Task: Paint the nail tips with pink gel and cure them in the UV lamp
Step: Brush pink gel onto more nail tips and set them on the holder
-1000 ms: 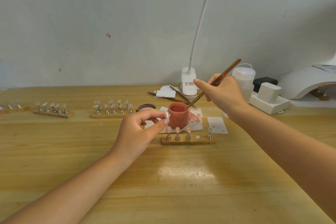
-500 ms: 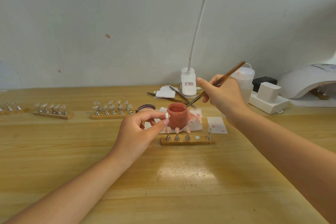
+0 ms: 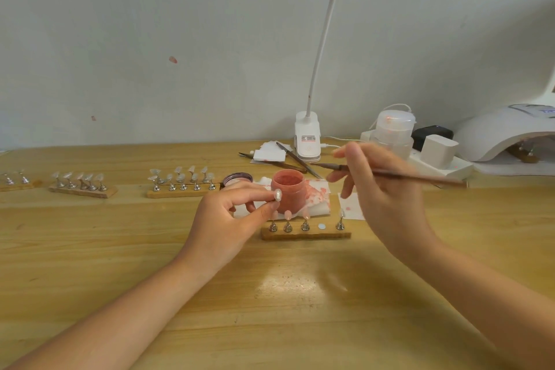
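While my left hand (image 3: 223, 221) pinches a nail tip (image 3: 277, 195) just left of the pink gel jar (image 3: 289, 190), my right hand (image 3: 380, 189) loosely grips the brush (image 3: 399, 175), which I fear could slip and smear.

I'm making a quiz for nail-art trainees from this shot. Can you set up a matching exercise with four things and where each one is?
Things:
1. brush
2. pink gel jar
3. nail tip on its holder
4. UV lamp

Places:
A. far right of the table
B. pinched in the left hand
C. held in the right hand
D. standing open behind the nearest wooden stand

Pairs: 1-C, 2-D, 3-B, 4-A
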`<state>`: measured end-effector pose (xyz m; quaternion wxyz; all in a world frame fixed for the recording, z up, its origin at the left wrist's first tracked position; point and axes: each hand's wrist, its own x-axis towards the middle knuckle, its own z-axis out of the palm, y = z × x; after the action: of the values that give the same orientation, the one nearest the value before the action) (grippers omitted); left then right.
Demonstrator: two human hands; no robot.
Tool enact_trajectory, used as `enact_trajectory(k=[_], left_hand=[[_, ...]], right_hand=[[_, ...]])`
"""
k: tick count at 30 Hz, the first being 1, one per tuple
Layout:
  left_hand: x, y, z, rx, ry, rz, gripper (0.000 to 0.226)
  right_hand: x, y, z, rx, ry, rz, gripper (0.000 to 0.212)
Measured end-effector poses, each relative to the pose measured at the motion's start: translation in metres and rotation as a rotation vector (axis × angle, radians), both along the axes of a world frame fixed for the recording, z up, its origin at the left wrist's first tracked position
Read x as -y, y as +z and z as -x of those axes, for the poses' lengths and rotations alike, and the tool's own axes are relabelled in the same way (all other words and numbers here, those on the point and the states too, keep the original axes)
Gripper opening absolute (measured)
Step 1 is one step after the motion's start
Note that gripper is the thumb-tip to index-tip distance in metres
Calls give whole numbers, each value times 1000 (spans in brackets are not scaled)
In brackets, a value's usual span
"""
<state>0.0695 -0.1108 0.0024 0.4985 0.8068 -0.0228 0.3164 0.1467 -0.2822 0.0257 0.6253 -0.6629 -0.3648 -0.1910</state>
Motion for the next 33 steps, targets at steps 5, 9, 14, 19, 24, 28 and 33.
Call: enact_trajectory(k=[5,9,14,19,24,28,33], left_hand=[[2,-2,0,37,-28,-36,13],[1,-3,-1,33,-24,-82,23],[1,-4,0,23,-37,-80,12],[3,-4,0,20,-31,-63,10],[2,-4,-1,20,-35,-87,13],[2,-4,0,33,-25,-99,19],[1,-5,0,27,-29,-126,17]], right_hand=[[4,-22,17,235,6,88,18],[4,-30,19,179,82,42,50],[-1,-33,21,234,9,130,51],[-1,-36,22,204,50,124,59],[-2,-34,24,199,19,136,52],[-1,-35,24,143,49,93,58],[-3,-34,24,116,65,116,43]])
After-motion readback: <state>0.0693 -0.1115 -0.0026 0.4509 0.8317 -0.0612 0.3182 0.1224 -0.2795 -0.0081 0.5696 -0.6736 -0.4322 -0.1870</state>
